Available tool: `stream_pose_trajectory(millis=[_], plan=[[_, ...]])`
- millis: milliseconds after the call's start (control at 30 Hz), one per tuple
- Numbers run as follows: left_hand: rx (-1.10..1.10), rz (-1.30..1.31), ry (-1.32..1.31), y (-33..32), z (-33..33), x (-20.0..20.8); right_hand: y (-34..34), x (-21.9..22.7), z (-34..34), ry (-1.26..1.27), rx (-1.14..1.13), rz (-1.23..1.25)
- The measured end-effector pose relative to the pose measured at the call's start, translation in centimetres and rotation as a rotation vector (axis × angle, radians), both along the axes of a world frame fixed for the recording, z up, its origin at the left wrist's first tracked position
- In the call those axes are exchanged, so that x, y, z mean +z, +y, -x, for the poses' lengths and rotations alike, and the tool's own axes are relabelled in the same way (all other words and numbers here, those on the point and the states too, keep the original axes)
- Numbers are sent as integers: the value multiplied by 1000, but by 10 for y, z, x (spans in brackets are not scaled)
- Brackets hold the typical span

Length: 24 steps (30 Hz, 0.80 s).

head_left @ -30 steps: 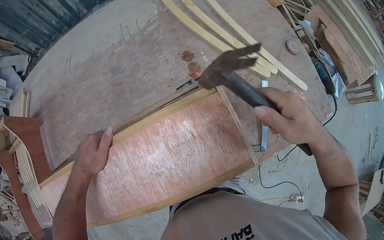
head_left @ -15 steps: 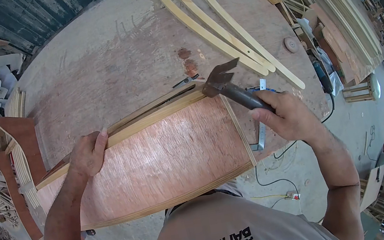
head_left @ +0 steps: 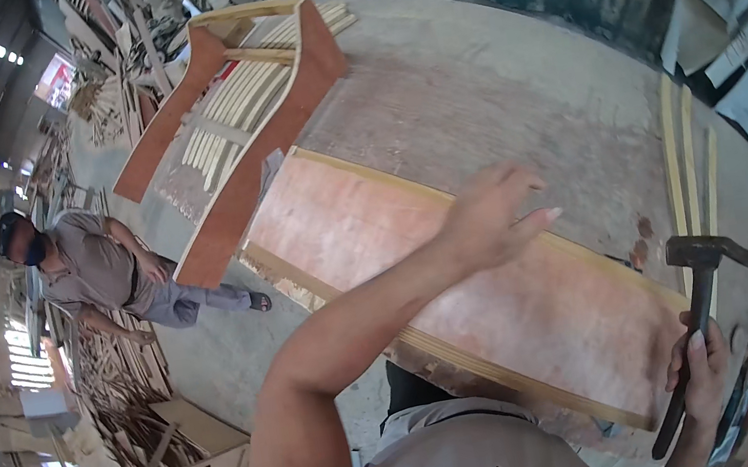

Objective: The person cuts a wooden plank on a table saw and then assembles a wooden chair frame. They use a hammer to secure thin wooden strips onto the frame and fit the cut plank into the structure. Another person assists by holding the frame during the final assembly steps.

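A hammer [head_left: 700, 306] is held upright by its handle in my right hand [head_left: 700, 369], its dark head above the fist near the panel's right end. My left hand [head_left: 493, 218] is over the far edge of the panel, fingers apart and holding nothing; I cannot tell whether it touches the edge. The long pinkish plywood panel [head_left: 550, 338] lies on the worktable [head_left: 488, 86], with pale wood strips along its long edges. My left forearm hides part of its middle.
A reddish-brown wooden frame [head_left: 262, 183] stands beyond the panel's left end, pale slats behind it. Curved pale strips [head_left: 685, 152] lie at the table's right. Another person [head_left: 102, 264] is at the left, near piled wood scraps [head_left: 129, 393]. Sheets lean against the wall at the back.
My view has swung left, bringing the other person into sight. My left hand has let go of the panel's edge. The hammer head has left the edge strip, and the panel now lies flatter.
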<state>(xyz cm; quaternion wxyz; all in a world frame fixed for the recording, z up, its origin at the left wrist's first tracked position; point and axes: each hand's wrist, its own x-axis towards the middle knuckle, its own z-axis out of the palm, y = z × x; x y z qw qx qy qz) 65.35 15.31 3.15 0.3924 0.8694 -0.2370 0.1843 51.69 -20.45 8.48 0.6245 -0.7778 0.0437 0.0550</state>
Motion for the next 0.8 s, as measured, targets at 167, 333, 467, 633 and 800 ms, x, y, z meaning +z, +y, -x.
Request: stream_pose_trajectory(millis=[167, 333, 467, 633, 800], plan=[[470, 93, 187, 204, 11, 16, 71, -3, -25, 29, -17, 6], [376, 607, 668, 358, -5, -17, 195, 1, -69, 70, 53, -11], [85, 639, 881, 354, -26, -40, 298, 10, -104, 183, 127, 35], [-68, 770, 988, 347, -39, -49, 352, 1, -115, 246, 172, 205], [-240, 828, 903, 343, -58, -79, 397, -4, -130, 338, 96, 110]])
